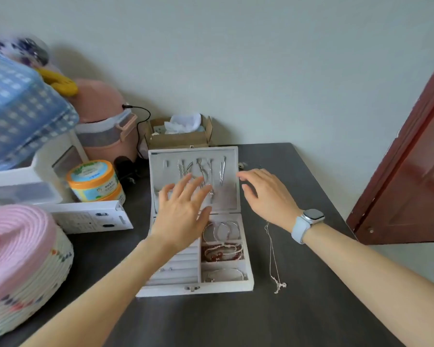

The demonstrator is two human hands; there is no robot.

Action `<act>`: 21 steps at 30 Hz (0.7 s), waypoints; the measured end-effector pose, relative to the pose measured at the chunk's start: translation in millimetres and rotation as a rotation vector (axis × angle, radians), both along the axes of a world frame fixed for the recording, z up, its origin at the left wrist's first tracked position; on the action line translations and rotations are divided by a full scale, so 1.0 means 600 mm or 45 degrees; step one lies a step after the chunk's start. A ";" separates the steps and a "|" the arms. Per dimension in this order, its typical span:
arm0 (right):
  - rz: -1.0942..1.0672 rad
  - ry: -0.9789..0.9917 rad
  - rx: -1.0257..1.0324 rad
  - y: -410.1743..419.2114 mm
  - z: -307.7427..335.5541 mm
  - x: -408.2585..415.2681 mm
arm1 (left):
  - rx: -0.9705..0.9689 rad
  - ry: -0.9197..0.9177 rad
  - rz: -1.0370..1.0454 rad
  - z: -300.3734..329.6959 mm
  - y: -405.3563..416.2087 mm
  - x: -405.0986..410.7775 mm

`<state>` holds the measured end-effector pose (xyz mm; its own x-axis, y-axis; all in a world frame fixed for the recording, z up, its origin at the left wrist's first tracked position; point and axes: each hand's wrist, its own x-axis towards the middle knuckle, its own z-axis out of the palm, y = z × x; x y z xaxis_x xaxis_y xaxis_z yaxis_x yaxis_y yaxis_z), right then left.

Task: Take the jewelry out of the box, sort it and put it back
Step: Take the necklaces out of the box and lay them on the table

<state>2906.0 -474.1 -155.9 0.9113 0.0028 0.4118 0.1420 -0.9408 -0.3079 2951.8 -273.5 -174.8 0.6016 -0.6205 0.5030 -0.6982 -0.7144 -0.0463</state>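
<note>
Jewelry box (176,271) lies open on the dark table (311,309), necklaces hanging in its raised lid (231,196). We hold our left hand (183,214) over the lid, fingers spread, holding nothing. Our right hand (266,196) hovers at the lid's right edge, fingers loosely parted, empty; a silver necklace (273,259) lies on the table right of the box.

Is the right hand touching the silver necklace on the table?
Apart. Head view: right hand hovers beside the box lid; silver necklace lies below the wrist.

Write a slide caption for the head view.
Both open hands reach over open white jewelry box; thin silver necklace lies beside.
</note>
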 end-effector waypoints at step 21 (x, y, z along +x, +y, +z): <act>-0.447 -0.039 0.148 0.200 -0.007 0.173 | -0.500 0.275 -0.020 0.025 0.079 0.200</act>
